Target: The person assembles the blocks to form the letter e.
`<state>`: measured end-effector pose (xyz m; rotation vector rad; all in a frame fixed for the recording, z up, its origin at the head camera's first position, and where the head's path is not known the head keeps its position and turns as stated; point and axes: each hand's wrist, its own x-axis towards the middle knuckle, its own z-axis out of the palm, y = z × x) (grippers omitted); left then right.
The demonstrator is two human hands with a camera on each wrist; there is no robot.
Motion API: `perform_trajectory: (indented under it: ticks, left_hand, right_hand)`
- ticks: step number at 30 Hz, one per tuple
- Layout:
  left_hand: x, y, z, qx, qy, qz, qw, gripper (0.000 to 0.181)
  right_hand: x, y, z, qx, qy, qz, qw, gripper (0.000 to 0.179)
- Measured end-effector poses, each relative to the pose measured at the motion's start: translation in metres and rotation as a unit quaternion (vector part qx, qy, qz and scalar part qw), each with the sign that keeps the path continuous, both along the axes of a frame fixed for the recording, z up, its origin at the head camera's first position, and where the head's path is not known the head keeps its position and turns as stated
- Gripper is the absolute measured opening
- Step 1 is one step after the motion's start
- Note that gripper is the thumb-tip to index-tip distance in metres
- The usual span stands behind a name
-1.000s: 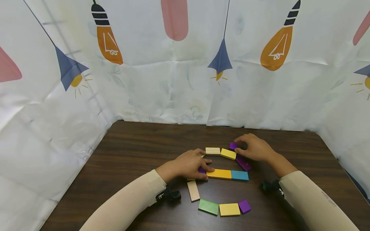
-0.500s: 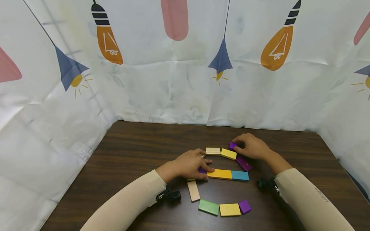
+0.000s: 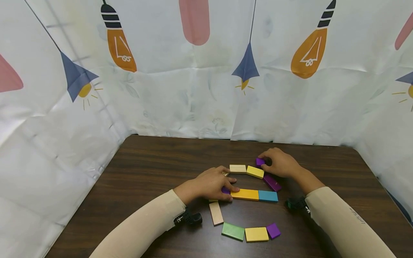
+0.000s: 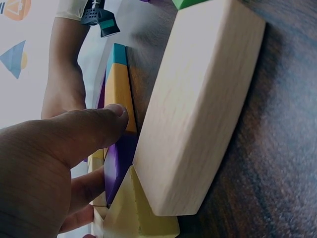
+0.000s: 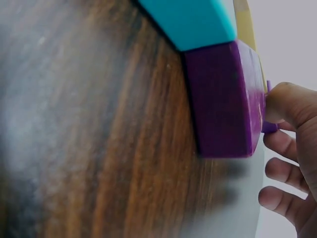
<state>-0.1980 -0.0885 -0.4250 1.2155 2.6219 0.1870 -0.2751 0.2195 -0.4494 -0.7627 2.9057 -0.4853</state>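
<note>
My right hand (image 3: 282, 163) pinches a small purple block (image 3: 259, 162) between thumb and fingers at the far end of the layout. Just nearer lies a dark purple block (image 3: 272, 182), large in the right wrist view. With fingers spread, my left hand (image 3: 206, 183) rests over the left end of the middle row. Its thumb (image 4: 113, 116) lies at the orange block (image 3: 246, 194), beside another purple block (image 4: 120, 161); a blue block (image 3: 268, 196) continues that row. The hand partly hides the blocks beneath it.
Beyond the row are a pale wooden block (image 3: 237, 169) and a yellow block (image 3: 255, 172). Nearer me curve a wooden block (image 3: 216, 213), a green block (image 3: 233, 231), a yellow block (image 3: 256, 234) and a purple block (image 3: 273, 230). A printed curtain (image 3: 193, 104) surrounds the brown table (image 3: 155, 161).
My right hand has shifted slightly left and away from me, keeping its pinch on the small purple block. The left hand stays where it was.
</note>
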Motion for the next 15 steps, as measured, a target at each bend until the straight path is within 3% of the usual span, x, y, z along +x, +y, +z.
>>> perform_trajectory:
  ticks: [7,15]
  left_hand:
    - [0.000,0.000,0.000,0.002,-0.005,0.001,1.0000,0.042]
    - [0.001,-0.001,0.001,0.000,-0.001,-0.003,1.0000,0.042]
  right_hand:
    - [0.005,0.005,0.003,-0.007,0.015,-0.007,0.9998,0.041]
    - [0.017,0.014,0.006,-0.013,0.050,0.027,0.9983,0.039]
